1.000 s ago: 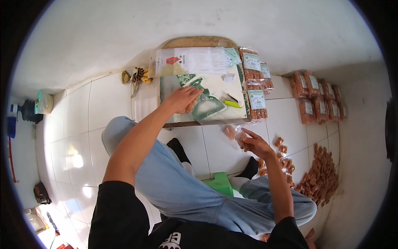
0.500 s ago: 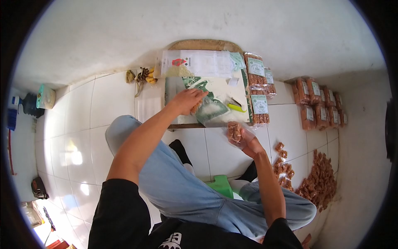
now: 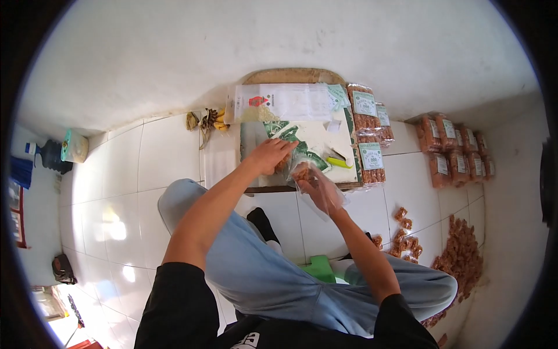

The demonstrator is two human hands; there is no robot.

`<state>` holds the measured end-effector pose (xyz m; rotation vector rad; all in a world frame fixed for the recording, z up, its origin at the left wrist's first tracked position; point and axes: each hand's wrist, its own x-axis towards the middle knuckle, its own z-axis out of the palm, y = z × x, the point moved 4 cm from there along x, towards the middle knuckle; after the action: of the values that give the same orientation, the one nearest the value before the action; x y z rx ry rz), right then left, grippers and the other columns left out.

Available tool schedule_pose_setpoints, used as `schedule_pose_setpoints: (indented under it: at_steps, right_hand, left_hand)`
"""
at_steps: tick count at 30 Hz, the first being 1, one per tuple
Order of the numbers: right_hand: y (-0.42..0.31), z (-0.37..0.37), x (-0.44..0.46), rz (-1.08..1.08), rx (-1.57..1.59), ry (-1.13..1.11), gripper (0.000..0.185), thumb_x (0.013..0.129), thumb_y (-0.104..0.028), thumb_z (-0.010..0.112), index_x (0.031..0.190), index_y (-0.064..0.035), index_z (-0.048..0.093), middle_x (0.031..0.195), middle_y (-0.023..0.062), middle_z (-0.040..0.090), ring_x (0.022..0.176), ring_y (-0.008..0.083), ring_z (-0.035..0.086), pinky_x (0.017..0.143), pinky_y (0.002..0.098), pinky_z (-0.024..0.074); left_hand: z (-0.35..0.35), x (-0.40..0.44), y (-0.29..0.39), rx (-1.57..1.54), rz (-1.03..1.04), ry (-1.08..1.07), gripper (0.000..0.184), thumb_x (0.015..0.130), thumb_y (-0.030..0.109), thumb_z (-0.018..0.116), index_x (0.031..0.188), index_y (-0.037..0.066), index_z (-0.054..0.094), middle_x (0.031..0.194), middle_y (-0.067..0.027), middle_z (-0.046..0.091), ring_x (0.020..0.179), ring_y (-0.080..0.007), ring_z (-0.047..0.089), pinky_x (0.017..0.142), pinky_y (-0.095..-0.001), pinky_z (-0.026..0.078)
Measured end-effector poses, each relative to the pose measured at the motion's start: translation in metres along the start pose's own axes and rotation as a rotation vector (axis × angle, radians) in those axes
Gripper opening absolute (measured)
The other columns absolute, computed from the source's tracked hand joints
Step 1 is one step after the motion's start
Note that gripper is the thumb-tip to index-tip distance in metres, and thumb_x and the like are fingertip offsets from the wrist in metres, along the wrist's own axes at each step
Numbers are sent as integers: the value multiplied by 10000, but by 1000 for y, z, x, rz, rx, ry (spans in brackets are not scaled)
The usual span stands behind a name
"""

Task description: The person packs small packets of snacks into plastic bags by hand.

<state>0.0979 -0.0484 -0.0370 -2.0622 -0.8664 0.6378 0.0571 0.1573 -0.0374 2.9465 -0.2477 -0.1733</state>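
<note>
On the low table [image 3: 270, 189], my left hand [image 3: 272, 156] curls over a bag of brown pieces, mostly hidden beneath its fingers. Beside it, my right hand [image 3: 319, 195] is inside a clear plastic bag [image 3: 333, 195] and grips a small packet of brown snack [image 3: 301, 173] at the table's front edge. A yellow-green tool [image 3: 339, 162], perhaps a cutter or stapler, lies right of my hands. Behind them is a stack of clear plastic sleeves [image 3: 296, 102] with red print. Labelled snack packs [image 3: 372, 163] line the table's right side.
More filled packs [image 3: 446, 167] are stacked by the right wall. Loose small packets [image 3: 405, 244] and a large pile of them [image 3: 462, 253] lie on the floor at right. Bananas [image 3: 220, 121] sit left of the table. A green stool [image 3: 320, 269] is between my legs.
My right hand has moved left and up from beyond the table's front edge, carrying the small packet and clear bag next to my left hand. The view has shifted slightly.
</note>
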Motion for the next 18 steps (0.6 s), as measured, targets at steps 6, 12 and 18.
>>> schedule_pose_setpoints:
  at_steps: [6,12,18]
  right_hand:
    - [20,-9,-4,-51,85,242,701,859,-282,741,1404,18,417,1186,173,632,1037,210,632,908,309,482]
    - [27,5,-4,91,588,-147,653,922,-256,655,1452,-3,369,1353,147,539,1232,196,509,1019,318,398]
    - [32,10,11,-66,703,-124,589,970,-249,581,1461,-10,361,1341,122,536,1218,184,507,996,303,422]
  left_hand:
    - [-4,-5,-1,-65,-37,38,1039,621,-22,739,1514,102,222,1382,-93,472,1267,-280,451,1074,-377,368]
    - [-4,-6,-2,-66,-17,57,1110,622,-36,736,1534,88,116,1459,-173,391,1315,-312,418,1104,-397,347]
    - [-7,-7,-2,-171,3,105,1141,570,-105,685,1530,58,90,1450,-196,382,1305,-357,415,1088,-412,365]
